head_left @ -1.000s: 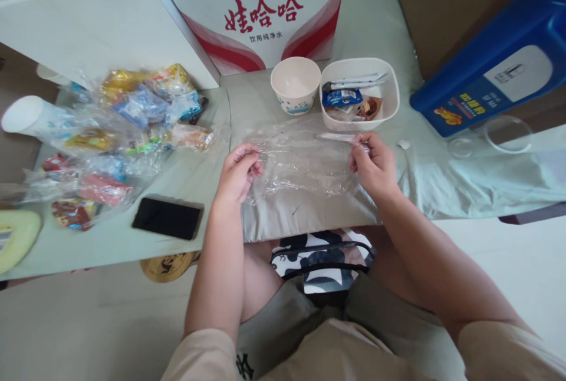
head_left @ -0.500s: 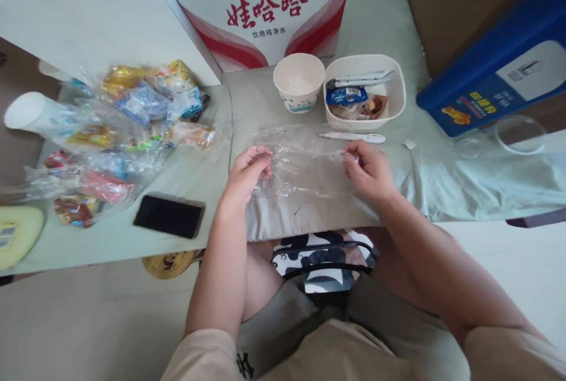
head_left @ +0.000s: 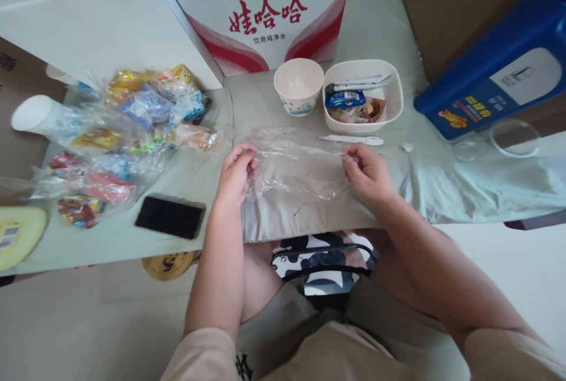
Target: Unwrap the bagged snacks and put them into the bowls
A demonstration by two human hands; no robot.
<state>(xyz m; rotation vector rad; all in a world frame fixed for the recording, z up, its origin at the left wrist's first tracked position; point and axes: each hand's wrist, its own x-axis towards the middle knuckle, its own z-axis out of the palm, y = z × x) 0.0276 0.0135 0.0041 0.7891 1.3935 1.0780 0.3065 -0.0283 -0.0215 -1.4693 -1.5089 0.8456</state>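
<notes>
A clear plastic bag (head_left: 300, 168) is stretched flat between my two hands, just over the cloth-covered table. My left hand (head_left: 237, 173) pinches its left edge, thumb against fingers. At the other end my right hand (head_left: 369, 173) is closed on the bag's right side. Beyond the bag lies a white utility knife (head_left: 354, 140), close to my right fingers. A paper cup (head_left: 299, 87) stands upright behind it. Beside the cup sits a white tub (head_left: 395, 101) holding several small packets and slim sticks.
At the left are a heap of wrapped snacks (head_left: 145, 107), a tipped paper cup (head_left: 33, 114) and a black phone (head_left: 170, 216). A white carton (head_left: 265, 15) stands at the back. A blue box (head_left: 490, 68) and a clear plastic cup (head_left: 515, 138) are on the right.
My left hand has moved a little to the left, pulling the bag wider and flatter. My right hand keeps its hold in nearly the same place.
</notes>
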